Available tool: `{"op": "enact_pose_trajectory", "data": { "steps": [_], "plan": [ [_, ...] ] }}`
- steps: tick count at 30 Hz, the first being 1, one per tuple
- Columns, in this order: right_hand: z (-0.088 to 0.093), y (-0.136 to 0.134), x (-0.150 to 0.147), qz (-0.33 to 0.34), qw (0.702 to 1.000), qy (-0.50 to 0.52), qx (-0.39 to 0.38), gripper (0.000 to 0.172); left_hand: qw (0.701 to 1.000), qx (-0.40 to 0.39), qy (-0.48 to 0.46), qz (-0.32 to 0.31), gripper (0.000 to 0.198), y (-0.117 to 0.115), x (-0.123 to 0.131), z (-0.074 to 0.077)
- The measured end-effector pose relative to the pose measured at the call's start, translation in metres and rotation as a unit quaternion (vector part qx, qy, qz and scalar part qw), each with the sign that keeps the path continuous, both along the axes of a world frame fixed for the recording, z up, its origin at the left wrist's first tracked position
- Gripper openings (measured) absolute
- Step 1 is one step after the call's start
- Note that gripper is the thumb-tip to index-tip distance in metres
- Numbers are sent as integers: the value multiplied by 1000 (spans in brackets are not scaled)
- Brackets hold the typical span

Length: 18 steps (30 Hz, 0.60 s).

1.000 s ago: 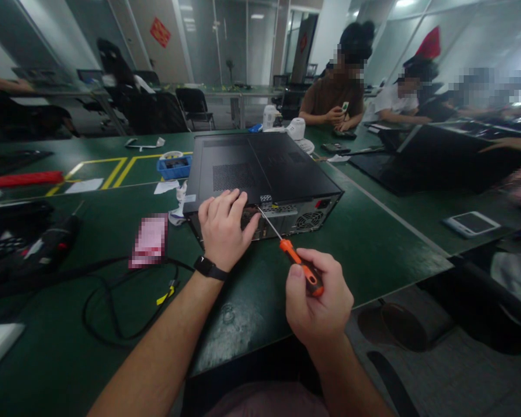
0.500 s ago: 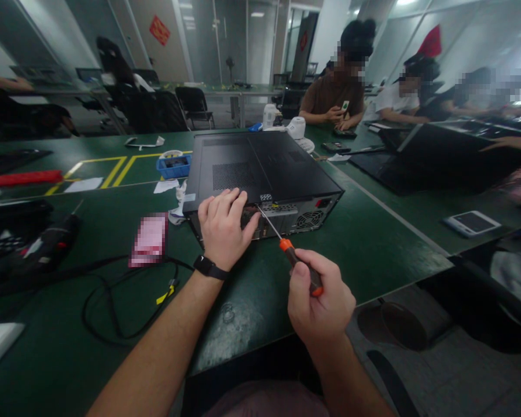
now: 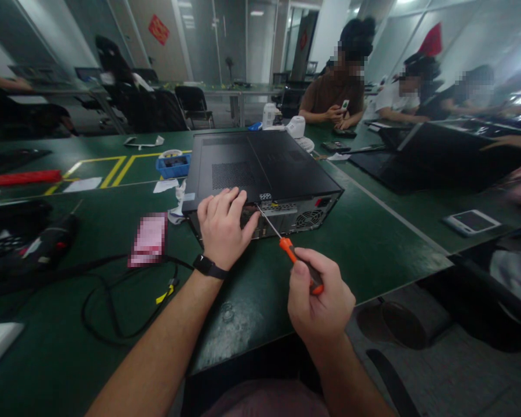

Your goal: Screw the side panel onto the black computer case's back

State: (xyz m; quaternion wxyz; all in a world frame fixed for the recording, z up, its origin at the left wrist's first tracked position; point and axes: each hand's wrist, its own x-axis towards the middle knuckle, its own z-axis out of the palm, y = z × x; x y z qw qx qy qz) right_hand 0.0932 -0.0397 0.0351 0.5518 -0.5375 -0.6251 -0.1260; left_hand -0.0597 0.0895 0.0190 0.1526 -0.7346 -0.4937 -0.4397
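A black desktop computer case (image 3: 282, 165) lies flat on the green table, its rear panel with a fan grille facing me. My left hand (image 3: 223, 226) grips the case's near edge, fingers bent over the top and thumb down at the rear panel. In my right hand (image 3: 321, 295) is a screwdriver (image 3: 289, 248) with an orange and dark handle. Its thin shaft slants up and left to the rear panel's upper edge, beside my left thumb. The tip meets the panel there; whether a screw sits under it I cannot make out.
Left of the case are a blue parts box (image 3: 173, 167), crumpled paper, a pink blurred item (image 3: 148, 238), a black cable (image 3: 108, 301) and a power drill (image 3: 47, 243). A phone-like device (image 3: 471, 221) lies at right. A person in brown (image 3: 334, 95) and others sit beyond.
The screwdriver's handle has turned in my right hand, showing more orange. Both hands and the case stay in place.
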Motion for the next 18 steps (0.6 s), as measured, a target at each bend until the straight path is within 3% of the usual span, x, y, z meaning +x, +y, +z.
{"op": "enact_pose_trajectory", "data": {
  "steps": [6,13,18],
  "plan": [
    [2,1,0,45,999,-5,15,26,1000,16,10,2,42,0,0,1],
    [0,0,-1,-7,1000,-5,6,19,1000,14,7,2,42,0,0,0],
    [2,1,1,43,999,-2,14,26,1000,3,4,3,43,0,0,0]
  ]
}}
